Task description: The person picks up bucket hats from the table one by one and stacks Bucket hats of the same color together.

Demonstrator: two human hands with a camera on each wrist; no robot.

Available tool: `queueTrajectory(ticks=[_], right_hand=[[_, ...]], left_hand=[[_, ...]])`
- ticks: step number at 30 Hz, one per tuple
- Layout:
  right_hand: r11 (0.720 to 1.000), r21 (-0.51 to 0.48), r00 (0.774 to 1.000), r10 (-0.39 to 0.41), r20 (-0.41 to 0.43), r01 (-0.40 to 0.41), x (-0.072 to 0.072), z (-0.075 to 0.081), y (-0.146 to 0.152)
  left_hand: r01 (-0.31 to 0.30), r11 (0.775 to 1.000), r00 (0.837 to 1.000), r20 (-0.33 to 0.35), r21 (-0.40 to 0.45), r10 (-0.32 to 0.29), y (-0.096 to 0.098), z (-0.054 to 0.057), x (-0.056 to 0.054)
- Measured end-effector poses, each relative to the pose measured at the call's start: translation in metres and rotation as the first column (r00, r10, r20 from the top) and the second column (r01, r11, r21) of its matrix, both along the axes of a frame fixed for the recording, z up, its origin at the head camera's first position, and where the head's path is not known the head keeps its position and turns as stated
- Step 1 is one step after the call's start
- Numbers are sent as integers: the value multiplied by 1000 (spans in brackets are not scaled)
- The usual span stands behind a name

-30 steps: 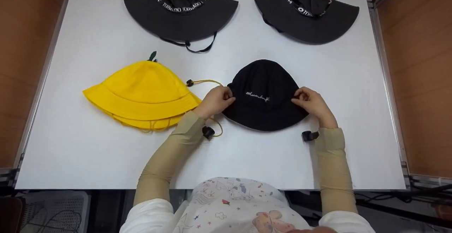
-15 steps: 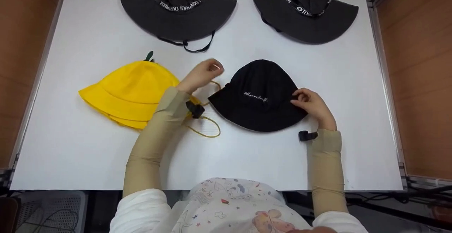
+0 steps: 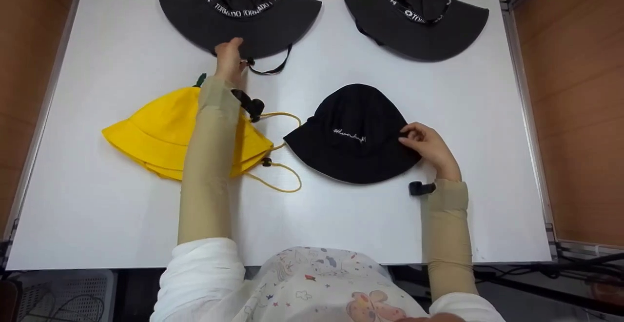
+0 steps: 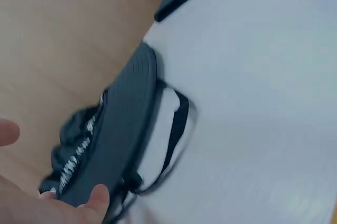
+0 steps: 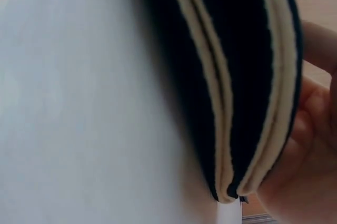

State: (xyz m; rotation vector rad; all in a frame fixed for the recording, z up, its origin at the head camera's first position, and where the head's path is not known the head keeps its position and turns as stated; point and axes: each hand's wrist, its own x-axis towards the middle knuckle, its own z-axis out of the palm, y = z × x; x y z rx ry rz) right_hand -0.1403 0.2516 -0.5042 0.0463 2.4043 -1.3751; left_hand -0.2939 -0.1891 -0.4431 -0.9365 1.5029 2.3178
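Note:
A black bucket hat [image 3: 353, 163] with white script lies on the right half of the table. My right hand [image 3: 431, 149] pinches its right side between thumb and fingers. The right wrist view shows its dark brim [image 5: 247, 71] with cream edges, folded double beside the palm. My left hand [image 3: 229, 58] is over the lower brim of a dark grey wide-brimmed hat [image 3: 265, 31] at the back, close to its chin strap [image 4: 179, 124]. Thumb and fingertip stand apart in the left wrist view. Under my left forearm lies a yellow bucket hat [image 3: 151, 131], partly covered.
Another dark grey hat [image 3: 419, 41] lies at the back right of the white table [image 3: 321, 224]. Yellow cords [image 3: 292, 190] stretch between the yellow and black hats. Wooden panels [image 3: 565, 107] border the table at the sides and back.
My left hand has let go of the black hat's left side and moved up and left, across the yellow hat, to the dark grey hat. My right hand keeps its pinch.

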Motion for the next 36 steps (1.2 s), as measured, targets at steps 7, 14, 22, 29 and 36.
queueTrajectory(ticks=[7,14,22,29,36], right_hand=[[998,-63,1000,-5,15,6,4,22,-9],[995,-91,999,-35,26,37,5,27,-10],[991,-121,998,-52,31,55,4,24,-8],[987,-144,997,-61,44,67,4,24,-9],[989,-138,998,-56,28,60,3,23,-8]], left_hand=[[-254,960,967,47,118,250,-2,-15,-1],[-400,852,912,57,338,406,0,-22,-9],[-500,687,855,177,527,487,-2,-31,-23],[-534,637,841,275,555,465,-4,-37,-30],[-338,835,936,60,435,347,5,-33,-28]])
